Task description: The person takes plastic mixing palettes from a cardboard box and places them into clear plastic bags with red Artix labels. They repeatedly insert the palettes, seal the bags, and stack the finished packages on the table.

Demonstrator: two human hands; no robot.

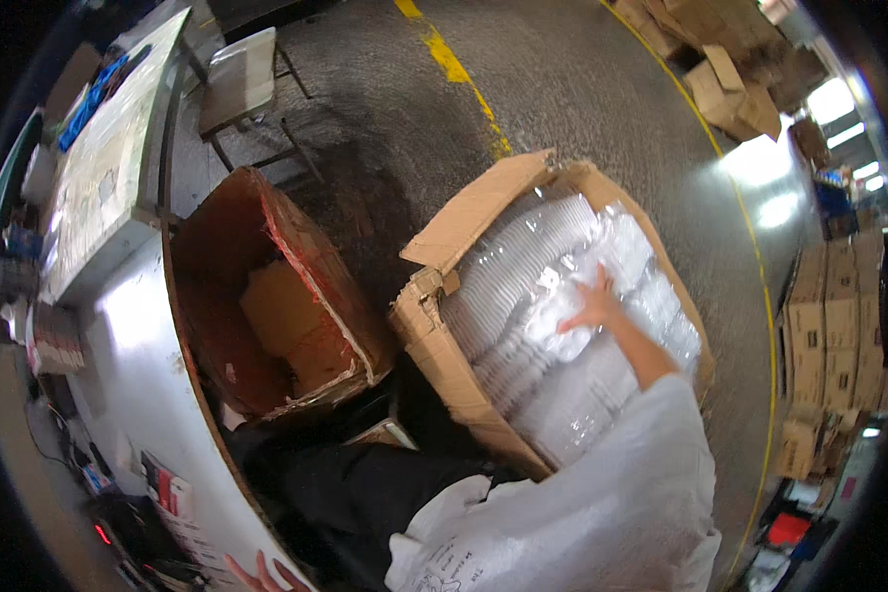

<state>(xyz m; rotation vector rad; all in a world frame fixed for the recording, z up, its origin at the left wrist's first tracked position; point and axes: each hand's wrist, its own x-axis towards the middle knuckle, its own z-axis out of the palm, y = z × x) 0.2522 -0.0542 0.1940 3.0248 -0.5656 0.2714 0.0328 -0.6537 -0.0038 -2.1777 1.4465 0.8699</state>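
My right hand (596, 302) reaches into a large cardboard box (432, 350) at the centre right. Its fingers are spread over, and seem to touch, a crumpled clear plastic bag (555, 314) on top of the contents. Around it, rows of nested clear plastic pieces (518, 247), possibly lids or trays, lie in clear wrapping. My left hand (264, 574) shows only partly at the lower edge, its fingers apart beside the edge of the pale table, with nothing seen in it.
Left of the box stands an open, worn brown carton (266, 296) with a cardboard piece inside. A long pale table (133, 326) runs along the left, with a stool (242, 84) beyond. Cartons (824, 326) are stacked at the right past a yellow floor line (760, 266).
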